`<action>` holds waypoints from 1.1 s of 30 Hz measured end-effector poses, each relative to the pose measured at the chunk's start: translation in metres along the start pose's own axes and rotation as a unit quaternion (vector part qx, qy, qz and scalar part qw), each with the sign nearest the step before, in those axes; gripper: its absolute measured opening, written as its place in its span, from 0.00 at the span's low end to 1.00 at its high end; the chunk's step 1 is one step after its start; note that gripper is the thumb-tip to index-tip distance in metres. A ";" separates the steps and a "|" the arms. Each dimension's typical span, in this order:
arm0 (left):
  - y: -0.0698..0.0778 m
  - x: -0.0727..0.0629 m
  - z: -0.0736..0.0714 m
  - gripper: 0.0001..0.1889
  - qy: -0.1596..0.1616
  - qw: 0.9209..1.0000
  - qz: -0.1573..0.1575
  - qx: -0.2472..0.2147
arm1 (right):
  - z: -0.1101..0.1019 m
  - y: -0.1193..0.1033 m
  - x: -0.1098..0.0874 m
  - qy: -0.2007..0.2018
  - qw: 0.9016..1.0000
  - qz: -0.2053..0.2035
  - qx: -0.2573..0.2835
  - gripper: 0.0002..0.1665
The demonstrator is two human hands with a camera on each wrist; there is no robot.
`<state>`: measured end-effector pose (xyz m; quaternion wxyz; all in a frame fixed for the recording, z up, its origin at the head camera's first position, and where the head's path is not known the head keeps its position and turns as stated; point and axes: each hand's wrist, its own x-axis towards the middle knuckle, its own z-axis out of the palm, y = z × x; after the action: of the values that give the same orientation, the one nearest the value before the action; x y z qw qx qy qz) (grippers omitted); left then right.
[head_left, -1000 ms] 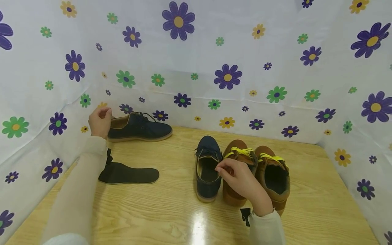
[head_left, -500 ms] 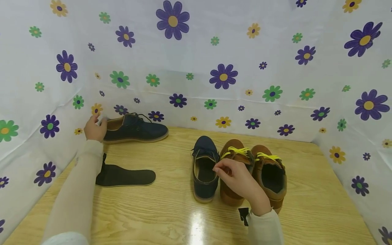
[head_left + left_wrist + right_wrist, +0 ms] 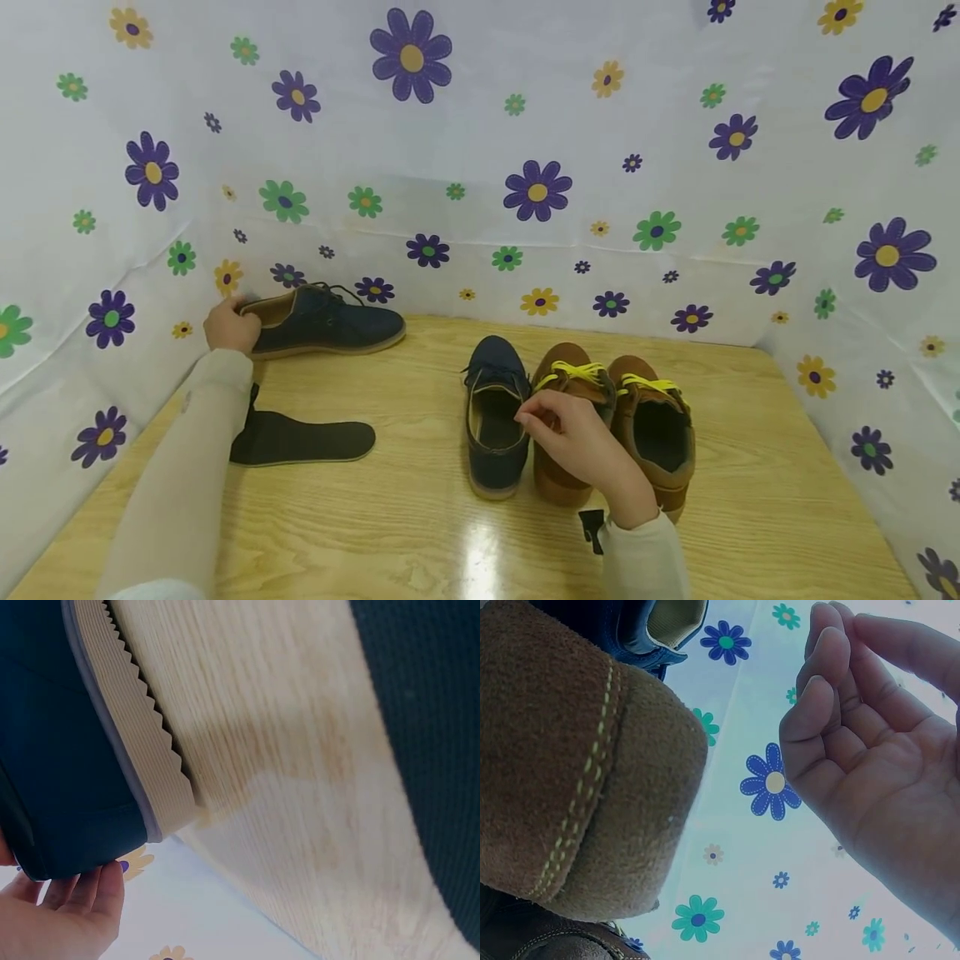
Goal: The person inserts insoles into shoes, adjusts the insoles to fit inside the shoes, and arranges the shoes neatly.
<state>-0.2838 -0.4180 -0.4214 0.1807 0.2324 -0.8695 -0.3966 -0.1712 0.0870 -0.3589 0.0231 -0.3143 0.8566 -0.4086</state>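
At the back left, my left hand (image 3: 232,327) grips the heel of a navy lace-up shoe (image 3: 345,323), whose toe points right. In the left wrist view, several fingers (image 3: 106,892) press the back of its heel (image 3: 82,825); the thumb is mostly out of frame. My right hand (image 3: 581,442) hovers above the shoes at centre right, fingers loosely curled and holding nothing. Below it stand a second navy shoe (image 3: 497,467) and two brown shoes with yellow laces, the near one (image 3: 551,479) partly hidden by the hand, the other (image 3: 686,467) beside it.
A black insole (image 3: 315,442) lies flat on the wooden tabletop (image 3: 390,533), near my left forearm. White flowered cloth (image 3: 480,108) closes off the back and both sides. A black strap piece (image 3: 592,530) hangs by my right wrist.
My left hand has come down from above the far-left navy shoe and now grips its heel. The right hand holds the same pose. The head view has shifted slightly.
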 end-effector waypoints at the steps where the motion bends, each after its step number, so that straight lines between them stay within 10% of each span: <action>1: 0.001 -0.001 0.000 0.29 -0.003 1.000 -0.003 0.002 | 0.000 0.000 0.000 -0.002 1.000 0.003 -0.001 0.07; 13: -0.003 -0.005 -0.009 0.18 0.021 0.998 0.023 0.049 | -0.003 -0.001 0.001 -0.007 1.000 0.010 -0.004 0.06; 33: 0.018 -0.003 -0.033 0.12 -0.138 0.956 0.150 0.211 | -0.010 0.000 -0.003 0.004 1.000 0.019 -0.017 0.07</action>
<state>-0.2692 -0.4259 -0.3874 0.0637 0.0751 -0.9746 -0.2009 -0.1720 0.0952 -0.3532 0.0216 -0.2967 0.8694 -0.3945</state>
